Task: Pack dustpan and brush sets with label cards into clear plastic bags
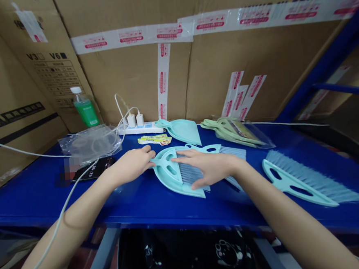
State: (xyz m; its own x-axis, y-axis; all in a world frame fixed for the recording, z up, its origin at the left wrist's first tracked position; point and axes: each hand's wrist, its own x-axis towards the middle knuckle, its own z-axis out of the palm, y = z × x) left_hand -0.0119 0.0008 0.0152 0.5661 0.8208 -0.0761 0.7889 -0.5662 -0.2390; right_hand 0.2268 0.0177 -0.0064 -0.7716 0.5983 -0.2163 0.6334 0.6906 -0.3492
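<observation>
A turquoise dustpan lies flat on the blue table, and a small brush with grey-blue bristles rests in it. My left hand pinches the handle end at the dustpan's left, fingers curled. Spread over the brush is my right hand, its fingers apart and touching the brush's body and bristles. A second turquoise brush lies partly hidden behind my right hand. Farther right lies another turquoise brush, bristles toward the back. An upturned turquoise dustpan sits behind the hands.
At the back right is a green dustpan set in clear plastic. A power strip with chargers stands at the back, near a green bottle, a plastic bag and a phone. A white cable crosses my left arm.
</observation>
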